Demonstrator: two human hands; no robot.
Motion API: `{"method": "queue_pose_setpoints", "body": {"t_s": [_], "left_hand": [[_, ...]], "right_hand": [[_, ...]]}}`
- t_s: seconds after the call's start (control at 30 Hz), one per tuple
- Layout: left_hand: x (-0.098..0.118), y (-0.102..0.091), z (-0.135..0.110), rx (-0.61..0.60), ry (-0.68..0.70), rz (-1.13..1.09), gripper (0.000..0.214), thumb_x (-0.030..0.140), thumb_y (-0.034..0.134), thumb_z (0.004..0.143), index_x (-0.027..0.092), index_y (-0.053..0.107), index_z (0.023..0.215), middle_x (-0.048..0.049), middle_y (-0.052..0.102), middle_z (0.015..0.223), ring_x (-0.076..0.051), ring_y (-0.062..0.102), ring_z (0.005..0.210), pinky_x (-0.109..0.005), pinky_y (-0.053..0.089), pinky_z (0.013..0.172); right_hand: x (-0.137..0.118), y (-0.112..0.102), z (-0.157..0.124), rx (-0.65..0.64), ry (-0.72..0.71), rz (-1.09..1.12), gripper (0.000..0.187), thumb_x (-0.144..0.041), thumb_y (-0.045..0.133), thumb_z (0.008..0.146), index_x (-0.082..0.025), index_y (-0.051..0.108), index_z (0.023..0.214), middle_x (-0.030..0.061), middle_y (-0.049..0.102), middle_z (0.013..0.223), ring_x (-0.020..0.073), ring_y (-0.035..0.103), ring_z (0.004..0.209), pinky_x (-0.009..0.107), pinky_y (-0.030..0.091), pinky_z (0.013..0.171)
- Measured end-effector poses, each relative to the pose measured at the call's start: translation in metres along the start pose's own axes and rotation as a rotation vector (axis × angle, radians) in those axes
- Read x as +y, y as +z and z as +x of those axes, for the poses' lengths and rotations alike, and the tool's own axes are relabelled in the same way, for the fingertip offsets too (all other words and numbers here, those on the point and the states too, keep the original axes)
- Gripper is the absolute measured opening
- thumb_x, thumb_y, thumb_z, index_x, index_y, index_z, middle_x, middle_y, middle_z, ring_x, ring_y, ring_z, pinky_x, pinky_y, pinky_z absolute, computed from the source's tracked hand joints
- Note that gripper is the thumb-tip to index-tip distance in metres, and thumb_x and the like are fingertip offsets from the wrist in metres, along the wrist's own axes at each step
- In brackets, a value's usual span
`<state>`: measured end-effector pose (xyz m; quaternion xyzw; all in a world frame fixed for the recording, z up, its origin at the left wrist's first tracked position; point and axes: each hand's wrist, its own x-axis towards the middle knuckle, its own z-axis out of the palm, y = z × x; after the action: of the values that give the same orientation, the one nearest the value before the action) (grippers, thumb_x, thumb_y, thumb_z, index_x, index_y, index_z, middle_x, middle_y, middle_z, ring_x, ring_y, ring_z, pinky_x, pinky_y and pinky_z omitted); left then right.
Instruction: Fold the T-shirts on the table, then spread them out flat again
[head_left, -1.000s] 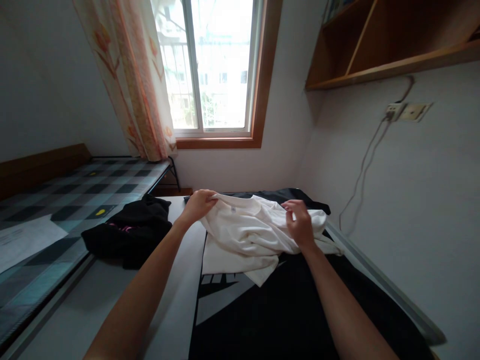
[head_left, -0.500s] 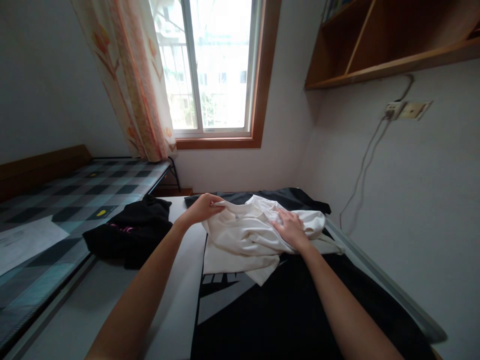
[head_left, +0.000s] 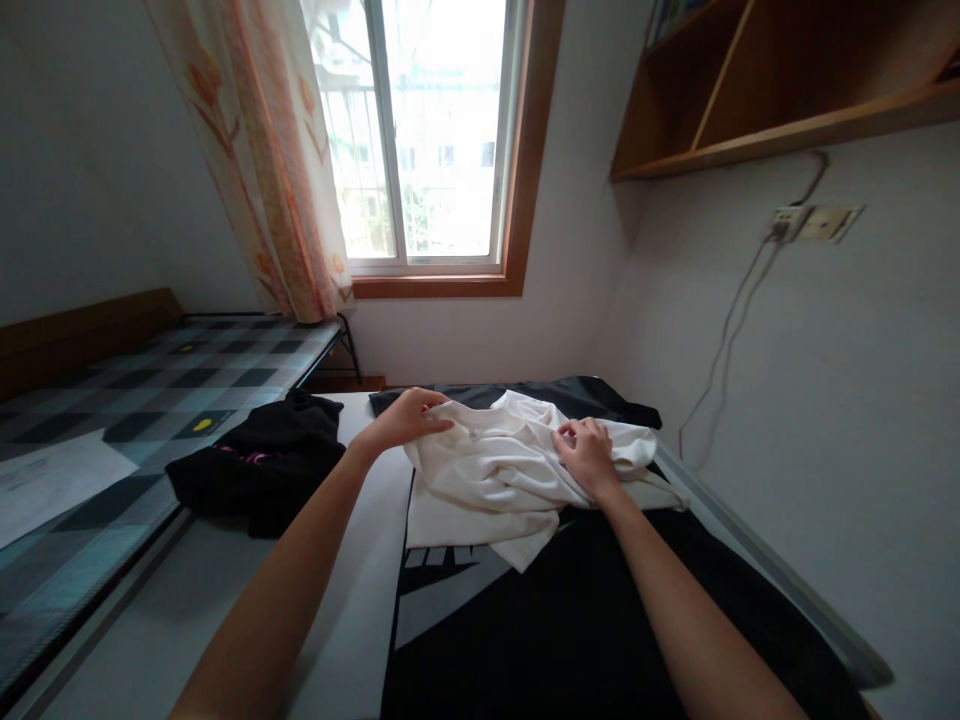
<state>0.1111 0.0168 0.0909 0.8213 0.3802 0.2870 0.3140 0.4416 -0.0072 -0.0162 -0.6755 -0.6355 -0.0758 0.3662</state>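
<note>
A rumpled white T-shirt (head_left: 495, 470) lies on a black cloth with a grey print (head_left: 540, 630). Its neckline faces away from me, towards the window. At the left end of the neckline is my left hand (head_left: 409, 418), with the shirt's edge between thumb and fingers. My right hand (head_left: 586, 458) rests on the right part of the shirt, its fingers bent and closed on the fabric. The fingertips of that hand are partly hidden in the folds.
To the left lies a crumpled black garment with pink lettering (head_left: 259, 460) on the white bed surface (head_left: 349, 580). Beyond it is a checkered mattress (head_left: 247, 375) with a paper sheet (head_left: 60, 480). A wall shelf (head_left: 750, 130) hangs at upper right, above a socket with a cord (head_left: 787, 222).
My right hand has shifted slightly right, and its fingers have gone from lying flat to bent on the shirt. My left thumb has moved a little, while that hand stays at the neckline.
</note>
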Motion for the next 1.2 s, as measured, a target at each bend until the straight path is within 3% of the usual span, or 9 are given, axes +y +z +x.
{"method": "queue_pose_setpoints", "body": {"t_s": [0.2,0.33,0.53,0.63,0.73,0.83,1.03,1.13,1.2], "left_hand": [[-0.006,-0.001,0.000,-0.015,0.000,0.061,0.035,0.036,0.073,0.067,0.015,0.073,0.096,-0.0042,0.073,0.094,-0.021,0.065,0.083,-0.027,0.049,0.075],[-0.011,-0.002,-0.001,-0.042,-0.038,0.086,0.054,0.032,0.076,0.062,0.017,0.068,0.113,-0.0059,0.071,0.103,-0.022,0.064,0.089,-0.028,0.049,0.077],[-0.016,-0.006,-0.003,-0.045,-0.175,0.162,0.062,0.031,0.076,0.057,0.016,0.067,0.117,-0.0035,0.068,0.086,-0.018,0.061,0.072,-0.024,0.045,0.061],[-0.014,-0.007,-0.004,-0.094,-0.229,0.190,0.056,0.034,0.076,0.057,0.015,0.072,0.109,-0.0015,0.065,0.077,-0.016,0.058,0.065,-0.023,0.040,0.055],[-0.014,-0.006,-0.003,-0.176,-0.207,0.214,0.031,0.031,0.071,0.060,0.015,0.075,0.086,-0.0003,0.063,0.068,-0.016,0.056,0.065,-0.022,0.037,0.054],[-0.015,-0.005,-0.002,-0.144,-0.224,0.265,0.014,0.026,0.067,0.061,0.015,0.071,0.069,0.0017,0.058,0.060,-0.014,0.053,0.061,-0.022,0.034,0.052],[-0.011,-0.002,0.004,0.210,-0.133,0.197,0.009,0.023,0.060,0.066,0.017,0.062,0.071,0.0011,0.060,0.067,-0.015,0.054,0.067,-0.022,0.036,0.058],[-0.005,0.005,0.008,0.378,-0.137,-0.061,0.011,0.024,0.056,0.071,0.017,0.059,0.079,-0.0001,0.060,0.074,-0.014,0.055,0.069,-0.022,0.038,0.060],[-0.002,0.014,0.010,0.401,-0.200,-0.291,0.013,0.028,0.056,0.075,0.018,0.056,0.083,0.0006,0.058,0.074,-0.013,0.054,0.066,-0.021,0.039,0.058]], "right_hand": [[-0.004,-0.005,0.004,0.105,-0.010,0.258,0.020,-0.040,0.046,0.086,-0.022,0.055,0.083,0.0093,0.064,0.092,0.0266,0.056,0.092,0.041,0.041,0.085],[-0.008,-0.009,0.004,0.135,0.144,0.365,0.030,-0.051,0.041,0.088,-0.023,0.048,0.090,0.0051,0.059,0.077,0.0240,0.056,0.074,0.039,0.043,0.075],[0.002,-0.013,0.012,0.423,0.321,0.531,0.039,-0.063,0.038,0.086,-0.024,0.038,0.091,0.0041,0.052,0.082,0.0199,0.054,0.075,0.034,0.043,0.071],[0.009,-0.013,0.016,0.488,0.400,0.537,0.045,-0.068,0.038,0.082,-0.024,0.038,0.089,0.0051,0.052,0.083,0.0201,0.053,0.077,0.034,0.043,0.071],[0.010,-0.012,0.016,0.465,0.430,0.548,0.048,-0.071,0.040,0.079,-0.024,0.039,0.089,0.0049,0.053,0.082,0.0207,0.054,0.077,0.034,0.043,0.071],[0.007,-0.012,0.015,0.426,0.418,0.562,0.048,-0.071,0.041,0.079,-0.024,0.040,0.089,0.0028,0.052,0.078,0.0199,0.053,0.074,0.034,0.043,0.069],[0.004,-0.015,0.014,0.368,0.406,0.584,0.052,-0.072,0.044,0.076,-0.022,0.045,0.090,0.0039,0.057,0.078,0.0193,0.055,0.068,0.033,0.045,0.065],[0.004,-0.017,0.013,0.169,0.313,0.574,0.054,-0.073,0.043,0.076,-0.020,0.054,0.084,0.0062,0.061,0.075,0.0226,0.059,0.071,0.035,0.047,0.067],[0.005,-0.020,0.012,-0.036,0.198,0.532,0.053,-0.071,0.048,0.076,-0.019,0.060,0.079,0.0073,0.065,0.076,0.0253,0.061,0.077,0.036,0.048,0.072]]}}
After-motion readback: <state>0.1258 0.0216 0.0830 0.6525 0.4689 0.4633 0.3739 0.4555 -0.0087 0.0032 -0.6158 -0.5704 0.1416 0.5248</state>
